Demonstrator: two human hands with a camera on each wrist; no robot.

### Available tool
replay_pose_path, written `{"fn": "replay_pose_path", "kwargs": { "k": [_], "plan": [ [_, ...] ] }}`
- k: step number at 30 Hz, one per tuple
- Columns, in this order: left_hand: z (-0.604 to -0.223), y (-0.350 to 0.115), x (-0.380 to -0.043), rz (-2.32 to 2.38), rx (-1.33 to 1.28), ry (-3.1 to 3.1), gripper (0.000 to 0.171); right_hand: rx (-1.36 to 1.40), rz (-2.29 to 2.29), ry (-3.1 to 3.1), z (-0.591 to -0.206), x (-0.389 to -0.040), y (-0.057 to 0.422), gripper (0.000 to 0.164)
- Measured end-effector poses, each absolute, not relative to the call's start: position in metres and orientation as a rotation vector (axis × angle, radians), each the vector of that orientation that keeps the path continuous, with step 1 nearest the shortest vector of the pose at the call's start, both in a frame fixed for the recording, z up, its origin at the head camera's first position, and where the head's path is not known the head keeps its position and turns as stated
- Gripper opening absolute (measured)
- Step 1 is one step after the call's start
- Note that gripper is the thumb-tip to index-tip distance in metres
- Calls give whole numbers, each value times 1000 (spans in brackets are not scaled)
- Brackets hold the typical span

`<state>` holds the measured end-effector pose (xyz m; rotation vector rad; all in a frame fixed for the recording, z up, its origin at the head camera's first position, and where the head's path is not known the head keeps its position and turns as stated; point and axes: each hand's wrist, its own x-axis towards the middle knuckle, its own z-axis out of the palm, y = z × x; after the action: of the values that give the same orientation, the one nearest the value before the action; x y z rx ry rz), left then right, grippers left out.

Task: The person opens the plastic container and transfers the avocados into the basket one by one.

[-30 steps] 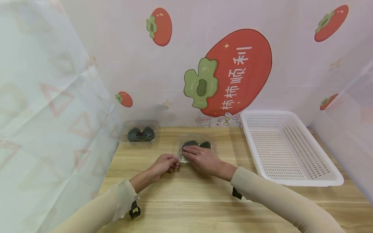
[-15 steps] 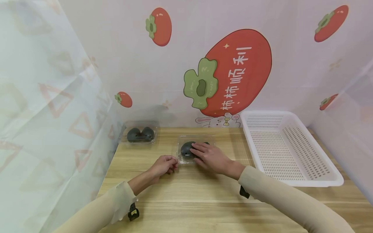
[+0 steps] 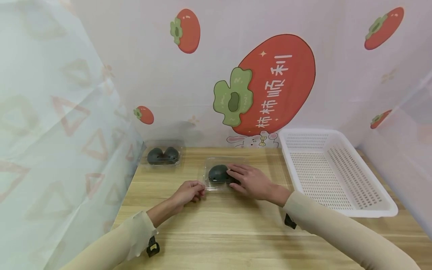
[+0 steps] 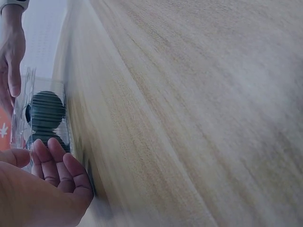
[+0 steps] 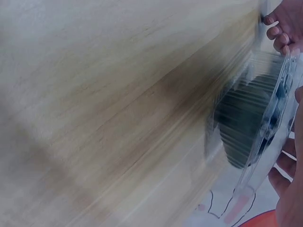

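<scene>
1. Clear plastic is what both hands are on: a small lidded box [image 3: 221, 174] holding two dark round fruits [image 3: 218, 174], standing on the wooden table [image 3: 216, 232] near the middle, well apart from the white basket [image 3: 332, 168] to its right.
2. The left hand [image 3: 189, 192] has its fingers curled and pinches the box's near left corner, as the left wrist view also suggests.
3. The right hand [image 3: 253, 180] lies over the right half of the lid, fingers fairly straight and pressing down; they do not wrap the box.
4. I judge the step to be working the lid, either snapping it shut or prising it up; which one I cannot tell.
5. The next move likely calls for a firm hold at the corner while the other hand steadies the box flat.
6. The box lies flat, lid up, its long axis running left to right across the table.
7. A second such box [image 3: 163, 155] sits at the back left.
</scene>
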<state>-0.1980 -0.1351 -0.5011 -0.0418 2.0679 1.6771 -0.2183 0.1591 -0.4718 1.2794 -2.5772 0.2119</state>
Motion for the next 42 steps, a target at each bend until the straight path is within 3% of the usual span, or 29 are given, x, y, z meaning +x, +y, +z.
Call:
{"fn": "replay_pose_path", "kwargs": {
  "k": [10, 32, 42],
  "plan": [
    [-501, -137, -194, 1677, -25, 2058, 26, 1312, 217, -2623, -469, -219, 171, 55],
    [-501, -138, -191, 1743, -13, 2079, 20, 1196, 543, -2758, -447, -230, 176, 47],
    [-503, -135, -190, 1678, 91, 2311, 39, 1155, 747, -2793, -438, -236, 176, 45]
  ]
}}
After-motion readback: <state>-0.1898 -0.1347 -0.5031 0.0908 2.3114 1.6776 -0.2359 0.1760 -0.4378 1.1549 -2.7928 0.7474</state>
